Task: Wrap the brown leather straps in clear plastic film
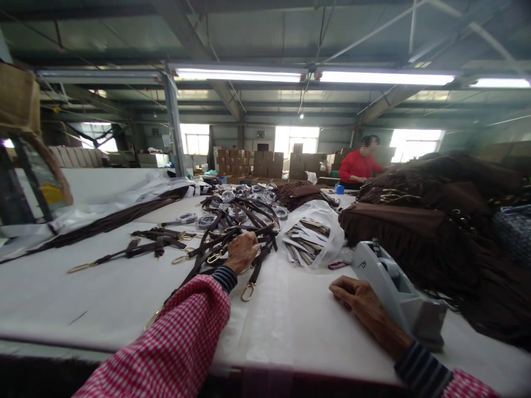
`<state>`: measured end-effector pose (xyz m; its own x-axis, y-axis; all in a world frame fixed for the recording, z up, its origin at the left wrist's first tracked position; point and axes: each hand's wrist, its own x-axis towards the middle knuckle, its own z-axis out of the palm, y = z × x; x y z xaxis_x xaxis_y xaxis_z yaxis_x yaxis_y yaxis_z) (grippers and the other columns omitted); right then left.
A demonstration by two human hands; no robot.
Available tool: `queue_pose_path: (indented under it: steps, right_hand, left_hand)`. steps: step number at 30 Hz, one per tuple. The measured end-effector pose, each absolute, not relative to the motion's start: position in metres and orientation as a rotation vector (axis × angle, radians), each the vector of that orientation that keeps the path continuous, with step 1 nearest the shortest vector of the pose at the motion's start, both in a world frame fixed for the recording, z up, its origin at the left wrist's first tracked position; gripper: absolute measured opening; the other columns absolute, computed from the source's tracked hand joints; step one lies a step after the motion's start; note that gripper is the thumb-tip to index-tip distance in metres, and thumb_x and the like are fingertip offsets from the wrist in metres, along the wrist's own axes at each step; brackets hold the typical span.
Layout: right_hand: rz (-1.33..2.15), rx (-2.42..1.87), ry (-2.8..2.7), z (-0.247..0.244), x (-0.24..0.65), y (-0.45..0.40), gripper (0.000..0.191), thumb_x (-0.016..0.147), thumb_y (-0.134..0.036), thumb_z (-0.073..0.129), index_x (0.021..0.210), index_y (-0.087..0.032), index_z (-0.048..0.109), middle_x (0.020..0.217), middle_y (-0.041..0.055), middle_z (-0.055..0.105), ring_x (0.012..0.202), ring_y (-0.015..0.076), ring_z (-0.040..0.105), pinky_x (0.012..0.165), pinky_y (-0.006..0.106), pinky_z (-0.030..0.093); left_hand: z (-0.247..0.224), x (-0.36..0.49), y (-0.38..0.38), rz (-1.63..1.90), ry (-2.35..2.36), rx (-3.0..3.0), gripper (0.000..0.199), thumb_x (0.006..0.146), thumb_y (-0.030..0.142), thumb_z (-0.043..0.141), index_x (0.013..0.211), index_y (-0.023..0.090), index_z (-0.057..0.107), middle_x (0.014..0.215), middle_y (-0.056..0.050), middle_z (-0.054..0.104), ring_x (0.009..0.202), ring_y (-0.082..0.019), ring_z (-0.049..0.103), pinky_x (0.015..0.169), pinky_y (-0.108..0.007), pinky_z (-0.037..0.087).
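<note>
My left hand [243, 251] is closed over a pile of dark brown straps [219, 235] with gold-coloured metal clasps. A strap appears to run under its curled fingers, though the fingertips are partly hidden. One gold clasp [248, 291] hangs off a strap end just in front of that hand. To the right, my right hand [352, 293] rests on the white table [307, 326], fingers loosely bent and nothing visible in them. It lies right beside a grey tape dispenser [388, 287].
A clear plastic bag [311, 235] of strips stands mid-table by a small pink item [338, 265]. Coiled grey straps [207, 221] lie farther back. Brown fringed bags [394, 232] are heaped at right. A person in red [359, 163] stands beyond; plastic sheeting [124, 193] is at left.
</note>
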<state>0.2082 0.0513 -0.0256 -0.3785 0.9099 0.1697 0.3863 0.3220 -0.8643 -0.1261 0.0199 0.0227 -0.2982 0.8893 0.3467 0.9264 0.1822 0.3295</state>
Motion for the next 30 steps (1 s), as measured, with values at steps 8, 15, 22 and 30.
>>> queue_pose_path:
  steps: [8, 15, 22, 30]
  right_hand:
    - [0.973, -1.157, -1.936, -0.029, 0.209, 0.054, 0.026, 0.082, -0.044, 0.066, 0.072, -0.021, 0.07, 0.066, 0.0037, 0.058, 0.063, 0.0213, 0.049, 0.06, 0.036, 0.037]
    - [0.972, -1.143, -1.925, -0.026, 0.207, 0.051, 0.024, 0.084, -0.041, 0.065, 0.068, -0.022, 0.067, 0.064, 0.0059, 0.058, 0.06, 0.0222, 0.049, 0.059, 0.039, 0.036]
    - [0.994, -1.119, -1.889, -0.03, 0.208, 0.054, 0.024, 0.083, -0.041, 0.068, 0.069, -0.022, 0.07, 0.065, 0.0057, 0.058, 0.059, 0.0215, 0.049, 0.059, 0.039, 0.038]
    - [0.99, -1.098, -1.89, -0.038, 0.209, 0.058, 0.023, 0.084, -0.039, 0.067, 0.071, -0.02, 0.07, 0.064, 0.0024, 0.057, 0.059, 0.0193, 0.048, 0.058, 0.035, 0.036]
  left_hand:
    - [-0.003, -0.104, 0.017, -0.589, -2.294, -2.007, 0.028, 0.087, 0.024, 0.068, 0.115, 0.022, 0.065, 0.123, -0.012, 0.069, 0.128, -0.032, 0.053, 0.096, -0.039, 0.047]
    - [0.013, -0.116, 0.029, -0.735, -2.387, -1.951, 0.024, 0.095, 0.029, 0.063, 0.115, 0.017, 0.066, 0.104, -0.006, 0.07, 0.102, -0.025, 0.065, 0.092, -0.043, 0.05]
    - [0.024, -0.107, 0.022, -0.779, -2.333, -2.16, 0.022, 0.078, 0.026, 0.073, 0.1, 0.021, 0.074, 0.083, 0.0, 0.073, 0.081, -0.019, 0.068, 0.069, -0.026, 0.047]
    - [0.031, -0.134, 0.022, -0.704, -2.338, -1.761, 0.023, 0.094, 0.027, 0.06, 0.114, 0.018, 0.066, 0.133, -0.016, 0.064, 0.136, -0.035, 0.046, 0.107, -0.047, 0.041]
